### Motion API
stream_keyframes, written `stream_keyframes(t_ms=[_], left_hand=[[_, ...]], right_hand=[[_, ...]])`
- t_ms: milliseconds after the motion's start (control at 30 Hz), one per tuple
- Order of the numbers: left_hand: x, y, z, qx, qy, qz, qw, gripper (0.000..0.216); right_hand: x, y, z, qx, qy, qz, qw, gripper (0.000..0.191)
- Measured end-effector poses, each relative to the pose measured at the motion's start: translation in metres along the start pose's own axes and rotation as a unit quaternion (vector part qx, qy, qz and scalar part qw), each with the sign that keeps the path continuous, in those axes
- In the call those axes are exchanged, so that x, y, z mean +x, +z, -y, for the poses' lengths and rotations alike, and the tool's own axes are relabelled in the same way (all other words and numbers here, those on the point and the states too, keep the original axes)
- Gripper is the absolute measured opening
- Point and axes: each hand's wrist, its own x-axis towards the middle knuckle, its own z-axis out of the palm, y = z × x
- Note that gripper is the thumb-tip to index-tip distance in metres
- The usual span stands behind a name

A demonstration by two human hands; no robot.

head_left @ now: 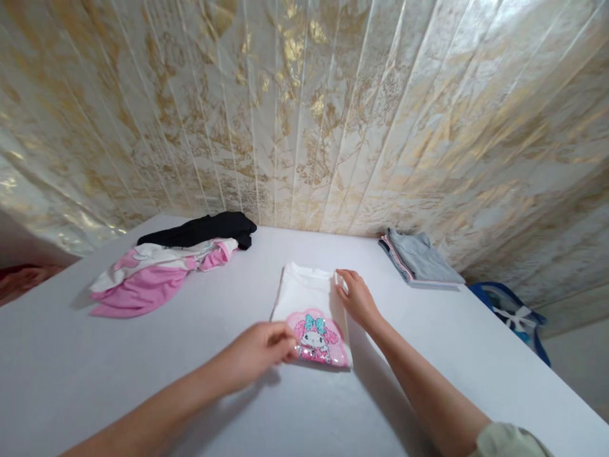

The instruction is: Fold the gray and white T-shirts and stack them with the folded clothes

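Note:
A white T-shirt [307, 289], folded into a neat rectangle, lies in the middle of the table. On its lower front is a pink cartoon print with a blue bow. My left hand [264, 349] is at the lower left corner, fingers curled in and slightly blurred; whether they pinch any cloth is hidden. At the upper right edge of the shirt, my right hand [356, 298] rests its fingertips against the fabric, with thumb and forefinger a little apart.
On the left of the white table [228, 400] lie a crumpled pink and white garment [152, 279] and a black garment [204, 230]. A stack of folded clothes [421, 257], grey on top, sits at the back right. A blue-rimmed bag [511, 317] stands beyond the right edge. Patterned curtain [295, 127] hangs behind.

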Motion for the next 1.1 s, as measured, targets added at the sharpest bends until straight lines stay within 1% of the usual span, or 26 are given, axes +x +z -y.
stream_keyframes(t_ms=[33, 67, 100, 133, 200, 300, 400, 467, 567, 633, 733, 800, 867, 933, 967, 1033, 1100], left_hand=[[0.015, -0.013, 0.001, 0.056, 0.031, -0.074, 0.995, 0.028], [0.032, -0.026, 0.003, 0.110, 0.042, -0.146, 0.982, 0.026], [0.050, -0.037, 0.005, 0.173, 0.035, -0.193, 0.965, 0.023], [0.067, -0.047, 0.008, 0.236, 0.003, -0.227, 0.945, 0.020], [0.096, -0.058, 0.011, 0.275, -0.026, -0.249, 0.928, 0.018], [0.120, -0.057, 0.012, 0.302, -0.052, -0.258, 0.916, 0.021], [0.124, -0.049, 0.010, 0.318, -0.065, -0.272, 0.906, 0.019], [0.123, -0.045, 0.011, 0.322, -0.067, -0.278, 0.903, 0.016], [0.122, -0.045, 0.016, 0.327, -0.061, -0.284, 0.899, 0.015], [0.123, -0.046, 0.019, 0.336, -0.053, -0.292, 0.894, 0.015], [0.124, -0.048, 0.021, 0.342, -0.050, -0.303, 0.888, 0.013], [0.122, -0.046, 0.020, 0.341, -0.033, -0.318, 0.884, 0.010], [0.119, -0.041, 0.017, 0.356, 0.013, -0.329, 0.875, 0.011], [0.116, -0.031, 0.015, 0.386, 0.078, -0.320, 0.862, 0.016], [0.114, -0.025, 0.015, 0.402, 0.109, -0.303, 0.857, 0.021], [0.112, -0.011, 0.018, 0.432, 0.154, -0.248, 0.853, 0.035], [0.111, 0.000, 0.024, 0.459, 0.168, -0.186, 0.852, 0.053]], right_hand=[[-0.007, 0.000, 0.000, -0.006, 0.014, -0.003, 1.000, 0.040], [-0.012, -0.001, -0.001, -0.010, 0.035, -0.004, 0.999, 0.039], [-0.015, -0.001, -0.001, -0.012, 0.060, -0.005, 0.998, 0.037], [-0.017, -0.002, -0.001, -0.013, 0.084, -0.004, 0.996, 0.034], [-0.015, -0.003, -0.002, -0.016, 0.122, 0.002, 0.992, 0.026], [-0.006, -0.005, -0.004, -0.011, 0.154, 0.015, 0.988, 0.024], [0.005, -0.005, -0.007, 0.015, 0.191, 0.042, 0.980, 0.024], [0.010, -0.003, -0.007, 0.017, 0.206, 0.047, 0.977, 0.020], [0.012, 0.002, -0.006, -0.014, 0.194, 0.017, 0.981, 0.015], [0.011, 0.005, -0.005, -0.032, 0.189, -0.001, 0.981, 0.015], [0.010, 0.006, -0.005, -0.025, 0.192, -0.018, 0.981, 0.015], [0.008, 0.007, -0.004, -0.016, 0.151, -0.048, 0.987, 0.017], [0.005, 0.009, -0.002, -0.014, 0.075, -0.072, 0.994, 0.022], [0.002, 0.014, 0.002, -0.018, 0.005, -0.060, 0.998, 0.027], [0.000, 0.017, 0.004, -0.021, -0.017, -0.040, 0.999, 0.030], [-0.003, 0.022, 0.008, -0.033, -0.035, 0.007, 0.999, 0.038], [-0.004, 0.026, 0.011, -0.048, -0.028, 0.044, 0.997, 0.045]])
